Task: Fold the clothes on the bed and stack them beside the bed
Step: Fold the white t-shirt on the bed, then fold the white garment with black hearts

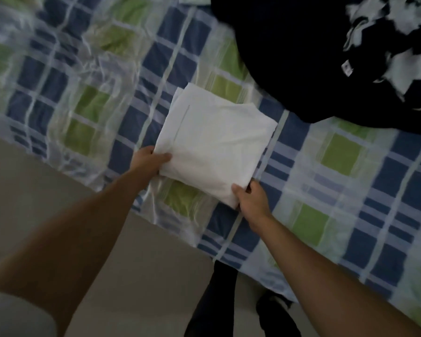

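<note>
A folded white garment (214, 142) lies on the checked bed (338, 190) near its edge. The left hand (151, 160) and right hand (252, 199) each pinch a near corner, fingers closed on the cloth. A dark clothes pile (301, 57) sits beyond.

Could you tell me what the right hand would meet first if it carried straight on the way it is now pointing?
The right hand already grips the near corner of the folded white garment; pushing on up-left, it would press into that garment first.
</note>
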